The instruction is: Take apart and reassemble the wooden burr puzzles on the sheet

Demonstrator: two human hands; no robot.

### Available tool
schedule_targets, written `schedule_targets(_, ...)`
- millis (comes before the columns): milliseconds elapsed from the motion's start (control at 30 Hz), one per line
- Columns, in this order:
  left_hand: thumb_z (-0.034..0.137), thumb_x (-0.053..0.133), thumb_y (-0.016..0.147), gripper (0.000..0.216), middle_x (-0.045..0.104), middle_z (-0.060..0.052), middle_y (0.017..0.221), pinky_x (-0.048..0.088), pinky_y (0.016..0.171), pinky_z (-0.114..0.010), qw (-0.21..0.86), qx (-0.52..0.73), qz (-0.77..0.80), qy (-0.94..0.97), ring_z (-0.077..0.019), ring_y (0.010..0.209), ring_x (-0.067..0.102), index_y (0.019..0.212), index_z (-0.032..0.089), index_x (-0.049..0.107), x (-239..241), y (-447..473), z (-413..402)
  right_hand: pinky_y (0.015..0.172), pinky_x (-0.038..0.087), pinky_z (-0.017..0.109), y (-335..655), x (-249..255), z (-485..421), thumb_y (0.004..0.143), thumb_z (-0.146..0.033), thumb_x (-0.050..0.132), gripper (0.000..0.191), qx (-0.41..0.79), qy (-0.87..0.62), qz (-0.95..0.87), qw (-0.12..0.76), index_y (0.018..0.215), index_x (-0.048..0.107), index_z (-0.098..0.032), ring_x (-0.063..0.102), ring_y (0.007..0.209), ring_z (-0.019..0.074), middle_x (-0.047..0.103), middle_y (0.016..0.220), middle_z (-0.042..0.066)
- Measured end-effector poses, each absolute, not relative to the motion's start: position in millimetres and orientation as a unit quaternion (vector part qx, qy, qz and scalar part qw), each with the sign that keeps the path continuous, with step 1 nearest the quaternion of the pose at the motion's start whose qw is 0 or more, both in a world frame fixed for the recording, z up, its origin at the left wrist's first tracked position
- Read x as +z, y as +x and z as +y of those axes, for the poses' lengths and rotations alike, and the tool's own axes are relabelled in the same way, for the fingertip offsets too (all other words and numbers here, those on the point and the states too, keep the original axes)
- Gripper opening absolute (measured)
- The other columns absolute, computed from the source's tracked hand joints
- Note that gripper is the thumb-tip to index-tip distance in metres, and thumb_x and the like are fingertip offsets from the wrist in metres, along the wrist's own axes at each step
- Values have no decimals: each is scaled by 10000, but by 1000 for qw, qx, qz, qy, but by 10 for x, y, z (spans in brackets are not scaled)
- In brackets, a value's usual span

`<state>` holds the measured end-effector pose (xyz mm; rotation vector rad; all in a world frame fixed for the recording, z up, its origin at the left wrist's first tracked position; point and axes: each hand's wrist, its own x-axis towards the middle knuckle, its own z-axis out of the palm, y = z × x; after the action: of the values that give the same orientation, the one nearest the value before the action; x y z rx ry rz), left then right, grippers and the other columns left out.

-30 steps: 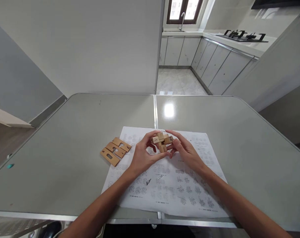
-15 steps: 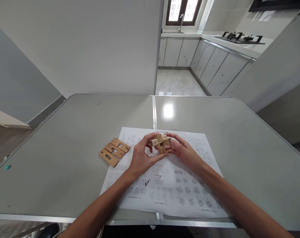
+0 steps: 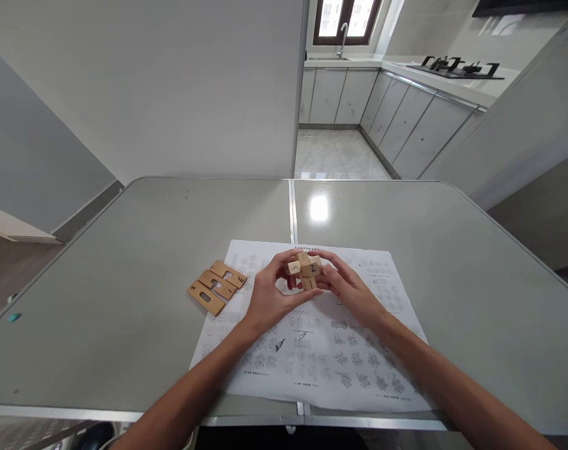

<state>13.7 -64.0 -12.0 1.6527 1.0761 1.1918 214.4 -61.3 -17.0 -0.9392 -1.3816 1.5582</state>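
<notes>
A small wooden interlocking puzzle (image 3: 303, 269) made of crossed numbered bars is held just above a printed instruction sheet (image 3: 312, 350). My left hand (image 3: 269, 297) grips it from the left, fingers curled round its side. My right hand (image 3: 347, 290) grips it from the right, fingertips pinched on the bars. A bar end marked "2" faces me. Three loose flat wooden pieces (image 3: 217, 286) with cut-out slots lie overlapped on the table to the left of the sheet, apart from both hands.
The grey folding table (image 3: 124, 262) has a metal seam down its middle and metal edging at the front. A small teal object (image 3: 14, 317) lies near the left edge. Behind stands a white wall, with kitchen cabinets (image 3: 405, 119) at the back right.
Both hands have turned the puzzle slightly, so a bar end marked "2" now faces me. The loose pieces have not moved.
</notes>
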Motion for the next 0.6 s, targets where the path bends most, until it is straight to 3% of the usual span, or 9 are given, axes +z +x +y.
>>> schedule_targets(167, 453, 939, 749, 720, 716, -53, 1081, 596, 788, -332, 432, 463, 415, 654, -154, 796, 635, 1363, 269, 613, -130, 133, -636, 862, 664, 439, 2107, -140, -612, 1036, -619, 568, 379, 571, -409, -570, 427, 1214, 615, -287, 797, 935, 259, 808, 1006, 58)
schedule_targets(333, 392, 924, 784, 652, 703, -88, 1286, 587, 884, -363, 386, 459, 414, 685, -208, 991, 685, 1347, 278, 615, -148, 131, -635, 816, 659, 361, 2111, -137, -596, 1036, -625, 551, 390, 569, -403, -574, 429, 949, 626, -253, 748, 909, 220, 748, 985, 40)
schedule_targets(600, 393, 905, 799, 672, 706, -91, 1312, 583, 917, -382, 410, 435, 415, 686, -233, 1045, 693, 1390, 289, 603, -104, 111, -649, 811, 626, 341, 2164, -77, -580, 1037, -600, 539, 388, 583, -410, -582, 392, 936, 663, -247, 689, 801, 194, 704, 944, 25)
